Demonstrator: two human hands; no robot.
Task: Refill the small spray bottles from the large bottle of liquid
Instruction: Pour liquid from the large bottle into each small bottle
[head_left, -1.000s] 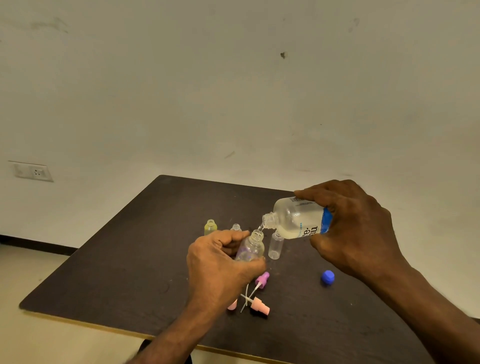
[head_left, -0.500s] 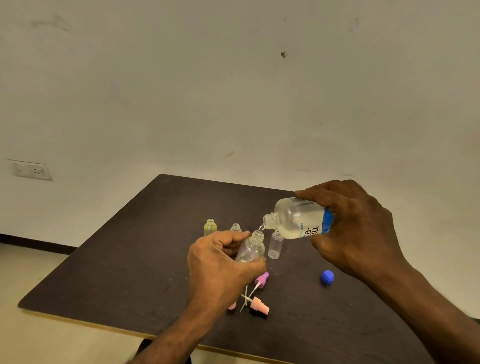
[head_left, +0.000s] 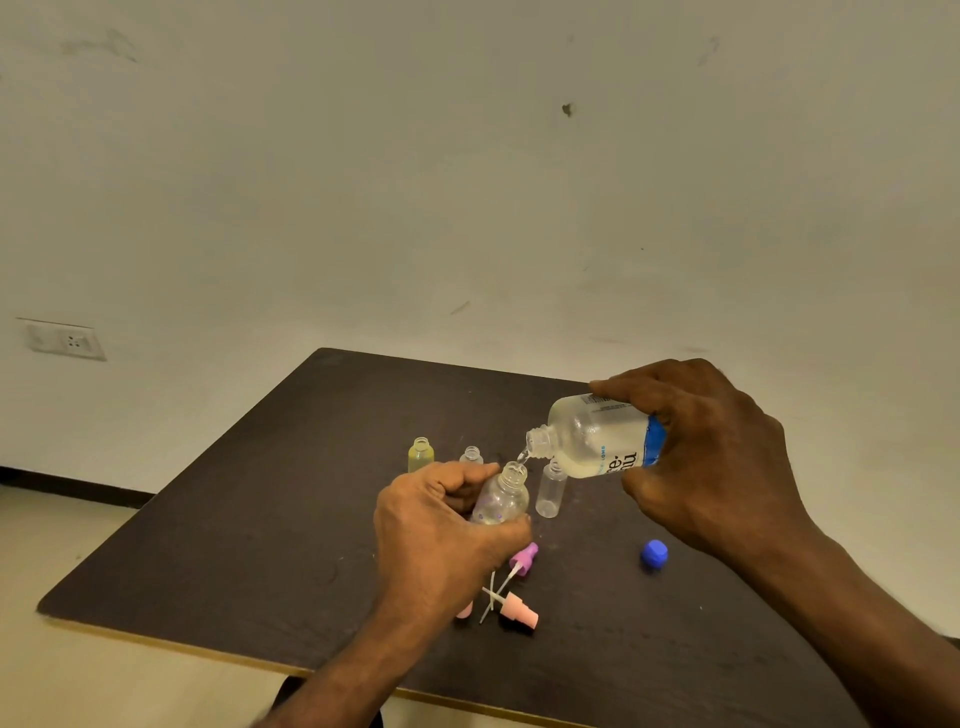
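Note:
My right hand (head_left: 711, 457) grips the large clear bottle (head_left: 592, 436), tipped on its side with its open mouth pointing left. A thin stream of liquid runs from that mouth into a small clear spray bottle (head_left: 501, 496), which my left hand (head_left: 441, 530) holds tilted just below it. Three more small open bottles stand on the dark table (head_left: 234, 519): a yellowish one (head_left: 420, 453), a clear one (head_left: 470, 455) partly behind my left hand, and a clear one (head_left: 549, 491) under the large bottle.
Loose spray heads lie near my left wrist: a purple one (head_left: 522, 560) and a pink one (head_left: 517, 613), with dip tubes crossing. A blue cap (head_left: 653, 553) lies to the right. A wall socket (head_left: 67, 340) is on the left wall. The table's front edge runs close below.
Both hands and both bottles keep nearly the same pose; the pouring goes on.

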